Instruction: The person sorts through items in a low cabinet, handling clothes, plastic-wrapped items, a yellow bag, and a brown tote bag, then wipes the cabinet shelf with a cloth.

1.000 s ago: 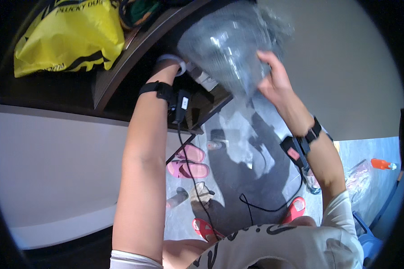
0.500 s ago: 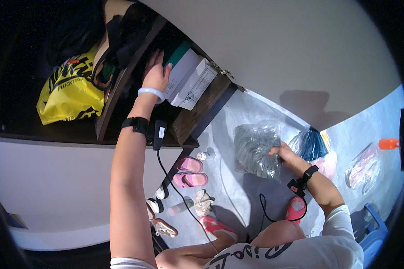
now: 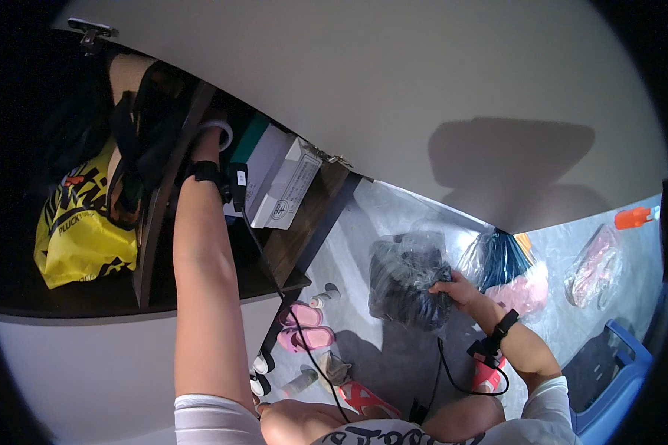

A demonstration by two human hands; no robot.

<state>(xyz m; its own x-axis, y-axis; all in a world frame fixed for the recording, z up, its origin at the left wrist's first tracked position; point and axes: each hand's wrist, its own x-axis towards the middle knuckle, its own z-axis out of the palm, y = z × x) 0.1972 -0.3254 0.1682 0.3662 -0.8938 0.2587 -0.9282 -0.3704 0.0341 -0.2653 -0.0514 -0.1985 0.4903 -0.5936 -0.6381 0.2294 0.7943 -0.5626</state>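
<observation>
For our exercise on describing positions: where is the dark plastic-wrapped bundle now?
In the head view, the plastic-wrapped bundle is right of centre, below the grey door, held by the right hand.

1. The floor (image 3: 345, 241) is bright, but deep inside the cupboard (image 3: 163, 215) it is very dark, so things there blend together.
2. A big gray shadow with soft edges sits on the pale door (image 3: 334, 89).
3. Darker shadows lie on the floor.
4. The plastic bag (image 3: 408, 278) has small shiny streaks.
5. The corners are black, and straight lines bend near the round rim.
</observation>
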